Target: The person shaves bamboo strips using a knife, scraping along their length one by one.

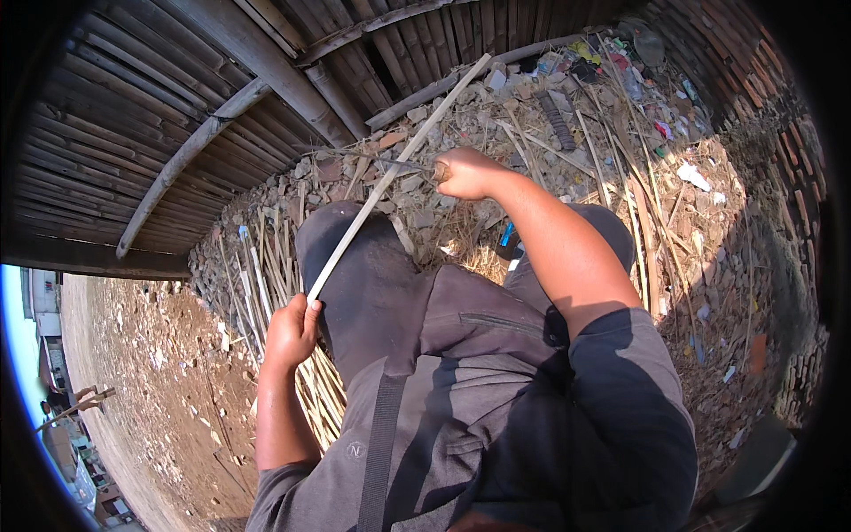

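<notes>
My left hand [291, 332] is closed round the lower end of a long pale bamboo strip [356, 226]. The strip slants up and to the right, passing over my left knee, and its far end lies over the rubble. In my right hand [467, 174] is the handle of a knife [411, 167]. Its thin blade points left and meets the strip a little above the knee; whether it cuts into the wood cannot be made out.
Beside my left leg lies a bundle of cut bamboo strips [321, 390]. Broken stone and brick [425, 191] cover the ground ahead, with litter at the far right. A slatted bamboo structure [160, 133] stands at the upper left, a brick wall [753, 62] on the right.
</notes>
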Demonstrator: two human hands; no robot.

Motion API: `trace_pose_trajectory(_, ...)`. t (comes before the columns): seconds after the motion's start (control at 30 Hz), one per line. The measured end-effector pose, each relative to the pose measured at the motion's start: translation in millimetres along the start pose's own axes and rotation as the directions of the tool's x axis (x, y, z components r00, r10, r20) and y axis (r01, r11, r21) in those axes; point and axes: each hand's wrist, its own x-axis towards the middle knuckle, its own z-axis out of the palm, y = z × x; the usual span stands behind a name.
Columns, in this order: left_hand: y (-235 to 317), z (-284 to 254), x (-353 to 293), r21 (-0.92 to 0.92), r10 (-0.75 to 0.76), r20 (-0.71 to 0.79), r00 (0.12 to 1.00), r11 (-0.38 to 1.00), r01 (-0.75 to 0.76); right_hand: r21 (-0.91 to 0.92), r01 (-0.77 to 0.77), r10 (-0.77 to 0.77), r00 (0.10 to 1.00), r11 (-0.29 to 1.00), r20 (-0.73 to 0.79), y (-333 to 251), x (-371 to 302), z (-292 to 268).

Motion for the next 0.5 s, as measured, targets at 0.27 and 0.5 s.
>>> trace_pose_trajectory(0.27,12,-20,-1,0.154,-0.007,-0.013,1.000,0.988,0.009,-0.012,-0.052,0.049,0.985,0.999,-0.165,-1,-7,-5)
trace_pose_trajectory(0.5,10,-12,-1,0.126,-0.008,-0.007,1.000,0.992,0.009,-0.063,-0.022,0.020,0.999,0.998,-0.035,-5,2,6)
